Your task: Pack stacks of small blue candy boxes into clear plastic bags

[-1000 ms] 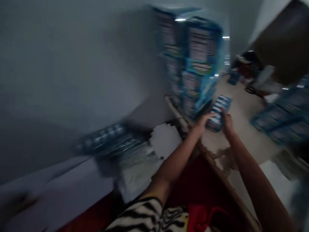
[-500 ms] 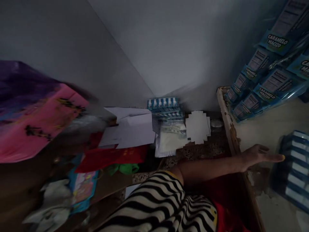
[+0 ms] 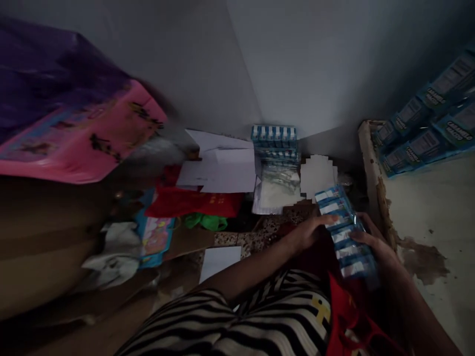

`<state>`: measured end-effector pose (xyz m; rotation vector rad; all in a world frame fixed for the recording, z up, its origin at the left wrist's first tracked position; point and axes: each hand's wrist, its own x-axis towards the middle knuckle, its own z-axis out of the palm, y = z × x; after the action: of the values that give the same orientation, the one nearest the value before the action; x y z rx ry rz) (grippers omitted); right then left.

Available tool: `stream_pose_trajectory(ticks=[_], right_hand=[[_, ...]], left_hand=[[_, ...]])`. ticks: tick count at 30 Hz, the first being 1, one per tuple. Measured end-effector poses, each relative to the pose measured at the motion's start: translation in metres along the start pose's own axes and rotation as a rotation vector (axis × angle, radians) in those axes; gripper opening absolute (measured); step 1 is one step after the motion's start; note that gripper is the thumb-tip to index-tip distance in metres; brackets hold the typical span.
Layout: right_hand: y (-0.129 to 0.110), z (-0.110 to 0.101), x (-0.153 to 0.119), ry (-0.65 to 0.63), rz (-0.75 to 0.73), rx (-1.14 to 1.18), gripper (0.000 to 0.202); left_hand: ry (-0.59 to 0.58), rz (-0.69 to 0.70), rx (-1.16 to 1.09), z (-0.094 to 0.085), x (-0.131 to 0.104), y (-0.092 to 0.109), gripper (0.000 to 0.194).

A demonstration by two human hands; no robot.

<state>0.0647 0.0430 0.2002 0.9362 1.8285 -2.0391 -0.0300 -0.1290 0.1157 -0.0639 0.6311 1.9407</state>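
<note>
A plastic-wrapped pack of small blue-and-white boxes (image 3: pixel 342 251) is held between both hands, tilted, above the red cloth near my lap. My left hand (image 3: pixel 310 231) grips its left side, thumb on top. On its right side, my right hand (image 3: pixel 374 242) has its thumb across the boxes; its other fingers are partly hidden behind the pack. Beyond them, against the wall, stands a stack of similar blue packs (image 3: pixel 274 136). In front of that stack lie clear plastic sleeves with pale sheets (image 3: pixel 277 192).
Wrapped blue boxes (image 3: pixel 426 143) stand on the worn white surface (image 3: pixel 419 207) at right. White papers (image 3: pixel 230 170) lie over a red bag (image 3: pixel 196 203), with a green bag (image 3: pixel 207 221) beside it. A pink-and-purple package (image 3: pixel 122 128) juts in at left. A cut white card (image 3: pixel 317 174) lies near the wall.
My left hand has come back from the white surface at right. The pack that lay there is now over my lap in both hands. My right hand has come into view.
</note>
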Motion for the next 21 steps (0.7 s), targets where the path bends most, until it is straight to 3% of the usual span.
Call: stream_pose_trajectory(ticks=[4,8,12,16,19,21], right_hand=[[0.004,0.013,0.051,-0.176,0.032,-0.065,0.083],[0.022,-0.002,0.066,-0.085,0.039,-0.132,0.093],[0.035,-0.035,0.050,0.070,0.025,-0.167,0.086],[0.038,-0.053,0.024,0.207,-0.070,-0.384,0.074],[0.039,-0.056,0.008,0.379,-0.241,-0.658,0.064],[0.042,-0.058,0.004,0.428,-0.426,-0.852,0.055]], left_hand=[[0.179,0.145,-0.067,-0.046,0.007,0.002,0.053],[0.317,0.115,-0.217,-0.078,0.024,-0.002,0.053],[0.348,0.110,-0.319,-0.095,0.039,-0.004,0.049],[0.380,0.140,-0.358,-0.107,0.048,-0.003,0.043],[0.402,0.194,-0.365,-0.111,0.048,0.006,0.043],[0.397,0.253,-0.338,-0.110,0.046,0.023,0.045]])
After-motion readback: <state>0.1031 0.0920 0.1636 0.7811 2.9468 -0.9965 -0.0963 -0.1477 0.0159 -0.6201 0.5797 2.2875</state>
